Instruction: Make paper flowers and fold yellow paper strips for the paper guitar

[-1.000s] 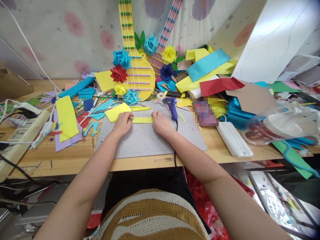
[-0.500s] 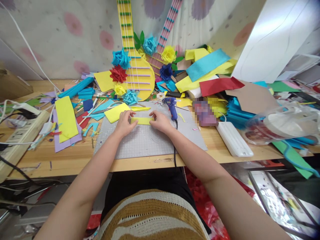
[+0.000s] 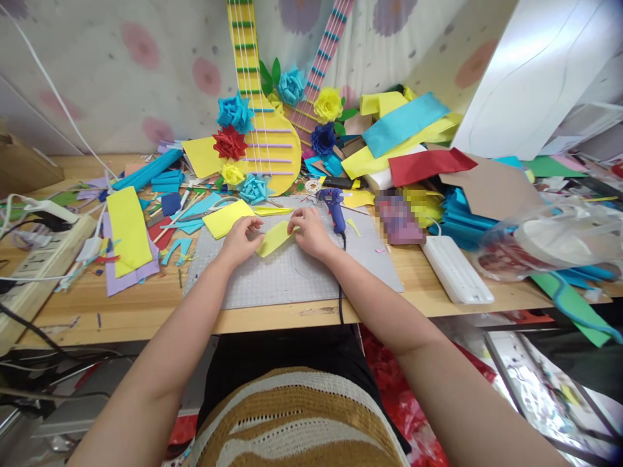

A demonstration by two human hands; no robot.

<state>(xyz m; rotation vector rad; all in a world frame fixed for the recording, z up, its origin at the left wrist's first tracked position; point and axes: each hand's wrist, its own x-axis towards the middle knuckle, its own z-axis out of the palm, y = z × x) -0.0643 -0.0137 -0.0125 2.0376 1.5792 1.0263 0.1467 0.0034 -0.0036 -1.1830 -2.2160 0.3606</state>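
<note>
Over the grey cutting mat point(image 3: 272, 285) a small yellow strip of crepe paper point(image 3: 275, 239) is held at a slant. My right hand point(image 3: 311, 232) pinches its upper right end between thumb and fingers. Close to the strip's lower left end is my left hand point(image 3: 242, 241), its fingers curved and thumb apart from them; whether a fingertip touches the paper is hard to see. A folded yellow sheet point(image 3: 228, 218) lies just behind my left hand. The blue glue gun point(image 3: 333, 209) stands to the right of my right hand, its black cord running down over the table edge.
A yellow paper guitar point(image 3: 275, 152) with paper flowers leans at the back, a pink one point(image 3: 324, 61) behind it. Scissors point(image 3: 209, 211) and scraps lie left. At right are piled coloured sheets point(image 3: 406, 123), a white power strip point(image 3: 457, 269) and a plastic-wrapped roll point(image 3: 549, 237).
The yellow strip has turned from level to slanted, its left end dropping toward me. My left hand has come away from that end, while my right hand keeps its pinch and has shifted slightly up.
</note>
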